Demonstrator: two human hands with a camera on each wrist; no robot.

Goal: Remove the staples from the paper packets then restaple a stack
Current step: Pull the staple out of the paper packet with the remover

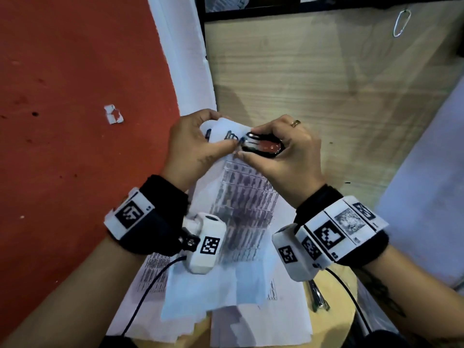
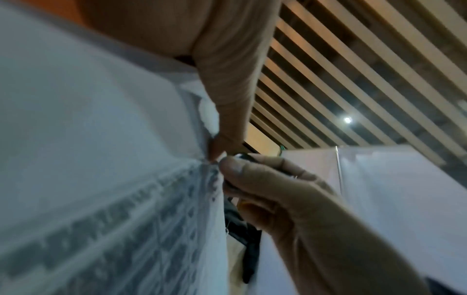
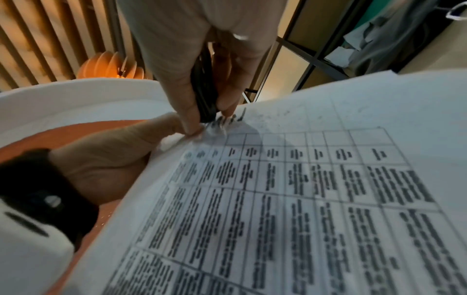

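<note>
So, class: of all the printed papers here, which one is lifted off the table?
The packet printed with a table: the left hand pinches its top corner, where the right hand works a staple remover. The other sheets lie flat.

The packet [image 1: 241, 197] is thin white paper, matt, with grey print, and its top corner is crinkled. More paper sheets [image 1: 261, 327] lie under it, soft and a bit curled. The remover [image 1: 261, 146] is shiny black plastic with a glossy red patch and bright metal teeth. The surface [image 1: 313, 79] is pale wood with fine grain lines, smooth and dull. The floor [image 1: 75, 71] is red, matt and spotty. The wrist bands [image 1: 160, 197] are black fuzzy cloth. The ring [image 1: 295, 123] is shiny gold-coloured metal. The clip [image 1: 401, 22] is thin bright metal.
</note>
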